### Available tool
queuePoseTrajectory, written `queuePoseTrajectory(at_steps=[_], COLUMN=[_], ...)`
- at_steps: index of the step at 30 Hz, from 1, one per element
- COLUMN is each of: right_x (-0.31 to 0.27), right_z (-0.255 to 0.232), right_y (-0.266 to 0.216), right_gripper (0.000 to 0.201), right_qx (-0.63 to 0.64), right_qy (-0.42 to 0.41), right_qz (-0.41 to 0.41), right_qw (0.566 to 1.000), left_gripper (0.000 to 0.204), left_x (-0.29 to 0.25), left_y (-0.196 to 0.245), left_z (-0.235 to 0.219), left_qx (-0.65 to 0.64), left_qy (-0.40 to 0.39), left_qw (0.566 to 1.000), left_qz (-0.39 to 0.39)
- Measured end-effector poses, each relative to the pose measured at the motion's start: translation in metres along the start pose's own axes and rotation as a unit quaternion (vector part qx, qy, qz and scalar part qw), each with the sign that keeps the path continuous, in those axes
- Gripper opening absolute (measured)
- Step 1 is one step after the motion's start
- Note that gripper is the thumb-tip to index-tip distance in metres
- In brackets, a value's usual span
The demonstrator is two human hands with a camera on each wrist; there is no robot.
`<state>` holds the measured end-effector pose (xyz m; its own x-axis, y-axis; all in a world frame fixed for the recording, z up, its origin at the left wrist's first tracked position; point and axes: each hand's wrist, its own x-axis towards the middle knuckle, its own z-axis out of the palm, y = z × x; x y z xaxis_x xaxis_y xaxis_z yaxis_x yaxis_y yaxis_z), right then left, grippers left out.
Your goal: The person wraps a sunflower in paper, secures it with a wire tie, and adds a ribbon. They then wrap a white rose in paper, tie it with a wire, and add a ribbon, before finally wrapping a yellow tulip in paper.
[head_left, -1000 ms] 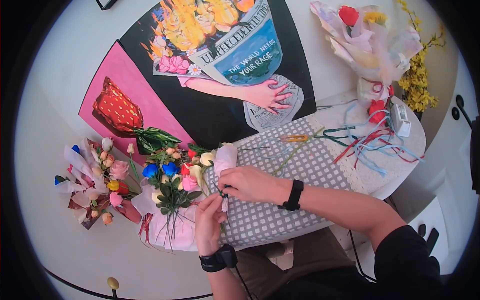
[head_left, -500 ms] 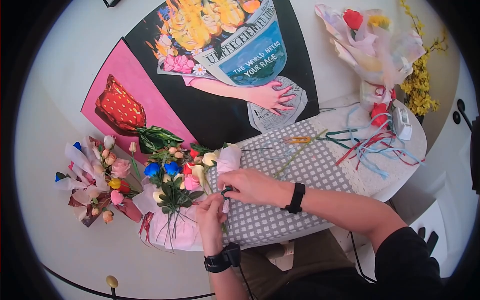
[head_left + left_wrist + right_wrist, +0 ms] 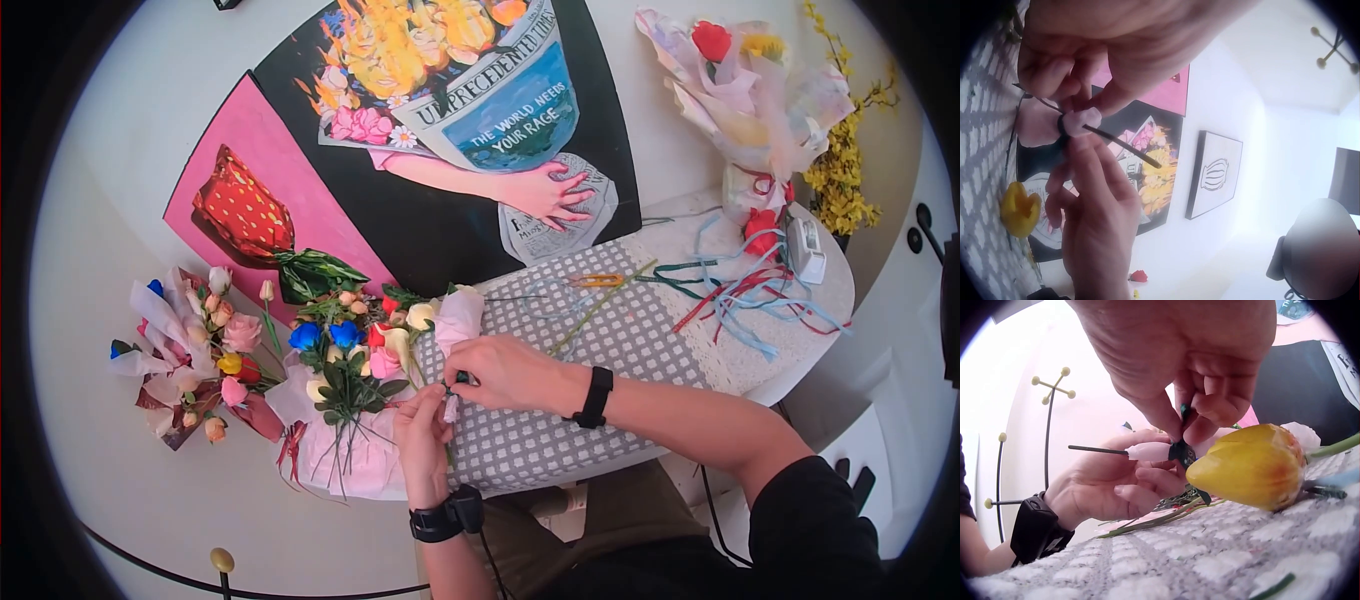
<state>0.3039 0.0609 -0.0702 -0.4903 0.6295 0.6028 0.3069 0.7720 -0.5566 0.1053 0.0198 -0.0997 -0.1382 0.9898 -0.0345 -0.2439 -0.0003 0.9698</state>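
A pink paper wrapping (image 3: 459,314) stands out above both hands at the left part of the checked cloth. Its narrow lower end (image 3: 1149,451) has a dark green ribbon (image 3: 1181,452) round it and a dark stem (image 3: 1097,449) poking out. My left hand (image 3: 424,440) grips this lower end beside the ribbon, its fingers curled. With thumb and fingertips, my right hand (image 3: 515,374) pinches the ribbon just above the band. A yellow tulip (image 3: 1250,467) lies close by on the cloth.
Loose flowers (image 3: 350,370) and a wrapped bouquet (image 3: 215,350) lie to the left. Yellow-handled scissors (image 3: 597,280) and a green stem (image 3: 600,306) rest on the cloth. Tangled ribbons (image 3: 745,290), a white device (image 3: 806,250) and another bouquet (image 3: 745,110) are at the right.
The right fingers have shifted slightly at the ribbon, whose dark loop showed more clearly half a second ago. Both hands stay at the wrapping; the head view has moved a little.
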Motion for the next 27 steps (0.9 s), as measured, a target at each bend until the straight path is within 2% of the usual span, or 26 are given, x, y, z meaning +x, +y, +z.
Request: queuePoseTrajectory(at_steps=[10,15,23,26,27], right_x=[-0.001,-0.001,-0.001,0.001,0.002], right_z=[0.009,0.007,0.008,0.003,-0.001], right_y=[0.011,0.012,0.013,0.013,0.012], right_gripper=[0.016,0.018,0.019,0.019,0.019], right_qx=[0.049,0.077,0.091,0.166,0.214], right_qy=[0.006,0.012,-0.017,-0.032,-0.06], right_qz=[0.08,0.093,0.078,0.102,0.146], right_qw=[0.996,0.993,0.993,0.98,0.964], left_gripper=[0.014,0.014,0.011,0.009,0.008], left_x=[-0.007,-0.008,-0.012,-0.012,-0.012], left_y=[0.0,-0.003,0.0,0.001,0.0], left_z=[0.007,0.015,0.017,0.017,0.016], left_qx=[0.001,0.029,0.06,0.082,0.093], left_qy=[0.001,0.044,0.043,0.039,0.03], left_qw=[1.0,0.998,0.996,0.992,0.99], left_qz=[0.015,0.035,0.056,0.086,0.103])
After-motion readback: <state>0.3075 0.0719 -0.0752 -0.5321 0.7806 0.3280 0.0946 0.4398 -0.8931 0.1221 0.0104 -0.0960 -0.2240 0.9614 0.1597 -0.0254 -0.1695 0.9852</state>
